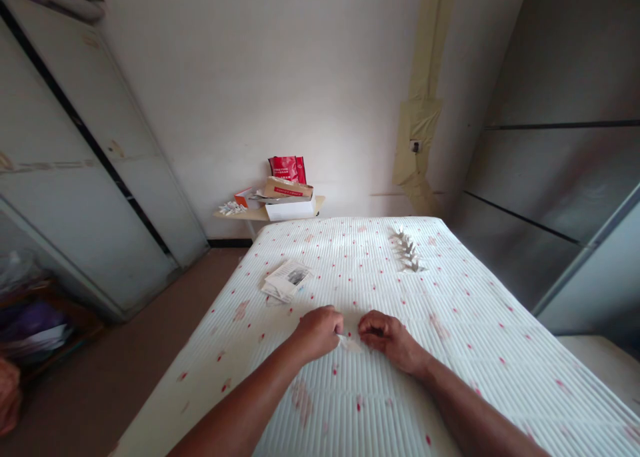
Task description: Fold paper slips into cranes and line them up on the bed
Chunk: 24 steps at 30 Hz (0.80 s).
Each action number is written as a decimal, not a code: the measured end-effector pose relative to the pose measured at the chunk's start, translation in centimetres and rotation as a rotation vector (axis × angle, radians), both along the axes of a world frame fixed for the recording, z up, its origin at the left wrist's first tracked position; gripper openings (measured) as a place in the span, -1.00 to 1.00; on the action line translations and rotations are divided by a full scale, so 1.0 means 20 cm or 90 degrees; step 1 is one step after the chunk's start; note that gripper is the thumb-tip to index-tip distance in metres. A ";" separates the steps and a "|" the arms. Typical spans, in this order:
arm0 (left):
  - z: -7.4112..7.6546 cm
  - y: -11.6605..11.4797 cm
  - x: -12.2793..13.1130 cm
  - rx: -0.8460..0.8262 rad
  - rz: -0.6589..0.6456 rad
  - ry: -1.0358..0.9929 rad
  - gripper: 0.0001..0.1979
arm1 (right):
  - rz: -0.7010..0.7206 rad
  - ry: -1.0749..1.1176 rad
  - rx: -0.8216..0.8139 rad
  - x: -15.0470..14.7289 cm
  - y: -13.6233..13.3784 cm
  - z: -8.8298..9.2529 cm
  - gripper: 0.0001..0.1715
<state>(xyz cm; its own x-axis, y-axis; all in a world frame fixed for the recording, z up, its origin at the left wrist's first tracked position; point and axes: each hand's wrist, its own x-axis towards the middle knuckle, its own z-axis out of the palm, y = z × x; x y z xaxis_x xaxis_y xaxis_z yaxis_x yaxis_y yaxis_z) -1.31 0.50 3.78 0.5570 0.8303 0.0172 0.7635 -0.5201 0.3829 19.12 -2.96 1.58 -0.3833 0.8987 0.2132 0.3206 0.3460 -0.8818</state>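
Observation:
Over the middle of the mattress, my left hand is closed, with thumb and finger pinching a small folded piece of paper. Most of that paper sticks out to the right, pale against the cover. Just beyond its right side is my right hand, fingers curled in; whether they hold anything is hidden. A short stack of cut newspaper sheets lies ahead and to the left. Farther off on the right, several folded paper shapes with pointed ends stand in a row.
Beyond the mattress, a small table holds a white box, a red bag and a pile of white pieces. Sliding-door cabinets line the left. Grey panels stand on the right.

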 end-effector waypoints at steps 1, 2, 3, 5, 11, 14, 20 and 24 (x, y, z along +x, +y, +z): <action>0.00 0.01 -0.01 -0.013 0.006 -0.037 -0.83 | -0.006 0.012 -0.017 0.00 0.00 0.00 -0.93; 0.00 0.01 -0.02 -0.027 0.014 -0.078 -0.85 | -0.013 0.026 -0.036 0.00 -0.01 0.00 -0.88; 0.01 0.02 -0.03 -0.043 0.026 -0.123 -0.88 | -0.022 0.038 -0.054 0.00 -0.01 0.00 -0.80; 0.02 0.03 -0.03 -0.082 0.059 -0.215 -0.94 | -0.039 0.053 -0.073 0.00 -0.01 0.00 -0.65; 0.02 0.01 0.00 -0.106 0.066 -0.407 -0.97 | -0.080 0.060 0.057 -0.09 0.02 -0.01 -0.69; 0.00 -0.01 0.02 -0.018 0.039 -0.401 -0.92 | -0.106 0.011 0.185 -0.14 0.03 0.00 -0.94; -0.06 -0.06 0.05 0.147 0.015 -0.331 -0.82 | -0.124 -0.263 0.455 -0.15 0.01 0.00 -0.78; -0.13 -0.09 0.05 0.239 0.016 -0.230 -0.80 | -0.090 -0.388 0.574 -0.14 -0.01 -0.01 -0.68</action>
<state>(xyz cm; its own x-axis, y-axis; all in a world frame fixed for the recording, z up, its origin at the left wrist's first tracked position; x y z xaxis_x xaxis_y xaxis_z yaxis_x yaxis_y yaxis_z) -0.34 -1.28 1.20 0.4411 0.7429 0.5035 0.6308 -0.6557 0.4149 16.28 -3.09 1.36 -0.5538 0.5515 0.6238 0.7041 0.7101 -0.0027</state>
